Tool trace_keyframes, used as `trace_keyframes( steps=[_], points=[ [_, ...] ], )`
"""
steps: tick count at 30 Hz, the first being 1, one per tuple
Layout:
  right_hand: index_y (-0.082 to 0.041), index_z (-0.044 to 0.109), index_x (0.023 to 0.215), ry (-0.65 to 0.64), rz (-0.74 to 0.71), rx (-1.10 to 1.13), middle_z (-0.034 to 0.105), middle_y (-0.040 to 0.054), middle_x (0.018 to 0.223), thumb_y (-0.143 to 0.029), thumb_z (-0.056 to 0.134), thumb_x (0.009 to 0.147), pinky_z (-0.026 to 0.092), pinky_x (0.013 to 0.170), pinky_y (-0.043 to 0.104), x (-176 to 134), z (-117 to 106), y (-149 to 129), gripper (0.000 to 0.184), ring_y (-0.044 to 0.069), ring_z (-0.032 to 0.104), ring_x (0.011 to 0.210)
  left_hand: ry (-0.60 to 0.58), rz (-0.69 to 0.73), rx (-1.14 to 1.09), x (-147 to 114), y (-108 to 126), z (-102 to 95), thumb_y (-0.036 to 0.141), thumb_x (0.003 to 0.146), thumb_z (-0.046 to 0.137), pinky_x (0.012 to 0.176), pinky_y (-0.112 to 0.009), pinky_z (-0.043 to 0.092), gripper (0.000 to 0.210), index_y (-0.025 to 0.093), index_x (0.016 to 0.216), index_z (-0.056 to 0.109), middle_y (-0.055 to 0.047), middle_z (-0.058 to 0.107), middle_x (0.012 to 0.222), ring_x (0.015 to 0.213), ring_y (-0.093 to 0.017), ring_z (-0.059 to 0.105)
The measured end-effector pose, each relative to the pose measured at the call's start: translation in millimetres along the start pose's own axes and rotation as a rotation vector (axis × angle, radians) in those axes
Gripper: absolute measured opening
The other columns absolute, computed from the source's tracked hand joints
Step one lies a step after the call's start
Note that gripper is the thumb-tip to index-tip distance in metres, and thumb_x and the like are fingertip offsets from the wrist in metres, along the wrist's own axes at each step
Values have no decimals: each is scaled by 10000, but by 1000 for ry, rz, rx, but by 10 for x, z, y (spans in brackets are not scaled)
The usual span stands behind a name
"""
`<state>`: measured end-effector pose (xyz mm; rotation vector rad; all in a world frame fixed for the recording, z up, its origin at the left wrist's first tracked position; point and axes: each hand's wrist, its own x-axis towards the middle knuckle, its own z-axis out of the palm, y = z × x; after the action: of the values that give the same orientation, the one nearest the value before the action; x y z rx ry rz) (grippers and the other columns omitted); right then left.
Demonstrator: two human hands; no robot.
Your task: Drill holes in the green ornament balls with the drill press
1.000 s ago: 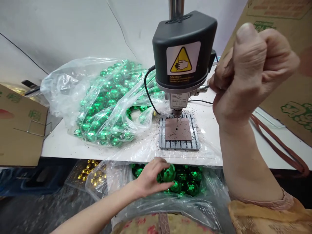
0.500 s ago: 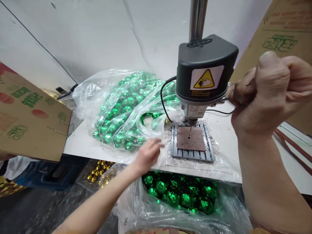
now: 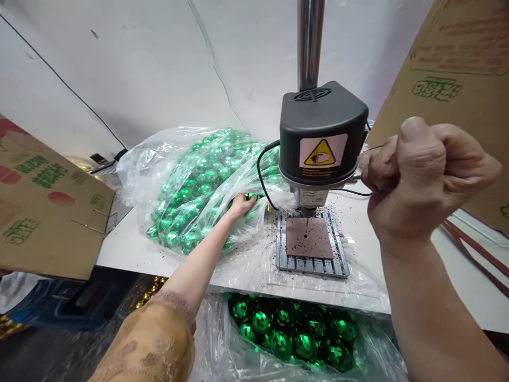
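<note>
My left hand (image 3: pixel 240 206) reaches into the opening of a clear plastic bag (image 3: pixel 143 164) full of shiny green faceted balls (image 3: pixel 210 172). Its fingertips are among the balls at the opening and partly hidden, so I cannot tell whether they grip one. My right hand (image 3: pixel 425 178) is closed in a fist around the drill press handle (image 3: pixel 358 177), most of which the fingers cover. The small bench drill press (image 3: pixel 322 124) has a black head with a yellow warning label. Below its bit lies a brown square plate (image 3: pixel 310 239) with a small hole, on a slotted metal base (image 3: pixel 281 254).
Below the table's front edge, an open plastic-lined container holds more green balls (image 3: pixel 294 331). Cardboard boxes stand at the left (image 3: pixel 47 212) and right (image 3: pixel 457 116). A black cable (image 3: pixel 260 170) loops beside the drill. Dark shavings lie around the base. Gold balls (image 3: pixel 149 294) show below left.
My left hand has moved forward, away from the table's front edge and into the bag's opening. My right hand stays on the handle. The view has shifted slightly.
</note>
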<state>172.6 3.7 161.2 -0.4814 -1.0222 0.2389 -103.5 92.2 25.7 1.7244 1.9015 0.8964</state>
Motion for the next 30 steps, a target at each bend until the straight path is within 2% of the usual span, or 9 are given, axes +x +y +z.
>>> trace_keyframes(
  steps=[3,5,9,10,12,14,18,24,30],
  points=[
    [-171,336,516,11,-10,5,321,-76,443,-178,585,880,243,421,237,-2,9,4,441,9,321,389,62,-20,-26,-239,126,-148,309,836,634,675,-281,473,184,139,905,627,-11,607,706,749,-194,602],
    [-177,340,522,19,-6,21,317,-75,443,-186,592,877,239,417,244,-4,15,11,435,15,315,392,22,-6,-157,-494,228,-222,385,853,650,630,-261,474,284,159,1013,591,-2,611,763,718,-164,593],
    [-197,353,528,39,-6,67,341,-70,435,-196,620,856,220,395,284,1,20,37,423,43,301,379,-387,42,-541,-1033,373,-148,521,838,701,578,-263,515,487,214,1185,553,-31,661,950,646,-125,617],
    [-200,358,527,40,-9,74,346,-68,434,-201,629,851,215,393,292,4,17,45,423,48,300,377,-456,62,-593,-1129,385,-78,516,824,726,621,-276,539,511,218,1208,567,-49,672,997,698,-138,645],
    [-203,361,525,27,-14,86,346,-64,434,-219,639,851,207,394,298,10,8,59,429,55,300,379,-491,110,-658,-1241,383,95,478,802,772,760,-303,563,548,222,1249,586,-74,685,1061,864,-175,679],
    [-202,359,524,-5,-14,95,341,-62,434,-238,637,860,202,395,294,14,-2,66,438,56,300,385,-441,145,-688,-1255,358,275,455,790,795,855,-324,551,574,219,1267,581,-82,691,1084,974,-198,673],
    [-195,358,516,-37,-14,84,334,-60,431,-241,623,877,218,410,284,10,-14,49,450,51,292,394,-357,176,-650,-1132,307,514,472,779,800,851,-345,546,582,202,1245,579,-85,689,1089,986,-213,665],
    [-206,260,565,-77,5,-50,263,-56,498,-317,561,927,254,468,275,-9,-21,-2,484,41,278,433,-367,203,-510,-1016,344,635,455,793,784,790,-323,525,596,187,1284,577,-74,699,1069,907,-196,651],
    [-203,277,546,-71,57,-64,274,-40,476,-358,576,913,242,463,314,-12,-36,5,498,67,272,437,-337,251,-382,-1011,406,721,413,771,798,698,-278,467,558,204,1252,609,-2,660,866,744,-150,573]
  ],
)
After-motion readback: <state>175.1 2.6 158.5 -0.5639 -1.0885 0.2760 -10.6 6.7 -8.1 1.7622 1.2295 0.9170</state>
